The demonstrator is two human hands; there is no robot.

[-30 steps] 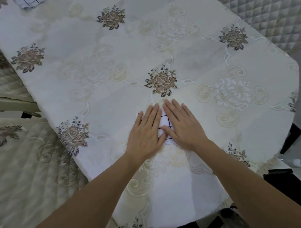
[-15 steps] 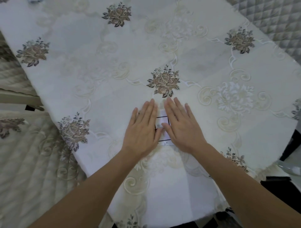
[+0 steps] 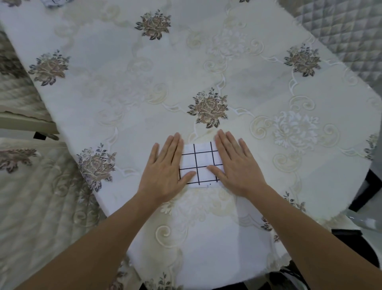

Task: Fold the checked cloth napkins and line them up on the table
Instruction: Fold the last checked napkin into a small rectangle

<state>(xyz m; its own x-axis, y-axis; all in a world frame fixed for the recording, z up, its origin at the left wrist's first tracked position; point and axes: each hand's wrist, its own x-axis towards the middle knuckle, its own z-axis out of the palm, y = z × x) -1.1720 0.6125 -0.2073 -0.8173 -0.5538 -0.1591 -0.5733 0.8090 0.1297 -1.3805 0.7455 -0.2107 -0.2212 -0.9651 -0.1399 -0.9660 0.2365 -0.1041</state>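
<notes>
A folded white napkin with a black check point(image 3: 200, 163) lies flat on the table's flowered white cloth point(image 3: 144, 87), near the front edge. My left hand point(image 3: 165, 171) lies flat over its left side, fingers straight, thumb on the cloth's lower part. My right hand point(image 3: 237, 167) presses flat on its right side, thumb pointing inward across it. The napkin's outer edges are hidden under both palms. A corner of another checked cloth point(image 3: 54, 2) shows at the table's far left edge.
A quilted beige cover point(image 3: 31, 207) lies to the left of the table, a grey quilted surface point(image 3: 341, 31) at the far right. Dark furniture parts point(image 3: 368, 190) sit below the table's right edge.
Both hands have slid apart sideways over the napkin, uncovering more of its checked middle. The view has shifted slightly.
</notes>
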